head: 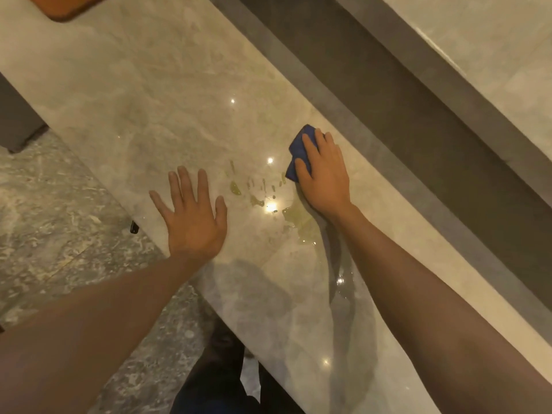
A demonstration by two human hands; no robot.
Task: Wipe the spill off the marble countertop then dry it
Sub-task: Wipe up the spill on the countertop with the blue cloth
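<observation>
Head view, looking down along a polished marble worktop point(149, 94) that runs diagonally from 10 o'clock to 5 o'clock. At centre, a yellowish spill point(294, 216) lies on the stone: a small pool with scattered drops and streaks trailing away toward 9 o'clock. A thinner wet sheen shows farther down the worktop toward 5 o'clock.

The right hand point(324, 174) sits just past the pool at about 2 o'clock from it, fingers curled over a folded blue cloth point(300, 150) and pressing it flat on the marble. The cloth touches the outer edge of the drops but does not cover the pool. The left hand point(192, 215) rests flat on the worktop at 9 o'clock from the spill, fingers spread wide, holding nothing, close to the near edge.

An orange-brown object point(64, 7) is partly visible at the 11 o'clock corner. A speckled stone floor point(53, 210) lies below at 8 o'clock.

The wiping looks barely begun, since most of the liquid remains. The risks seem these: a stroke toward the near edge could push liquid over onto the floor; the small cloth may smear rather than absorb; the bracing left hand could slide on wet, glossy stone; and the right forearm passes low over the pool and could drag through it.
</observation>
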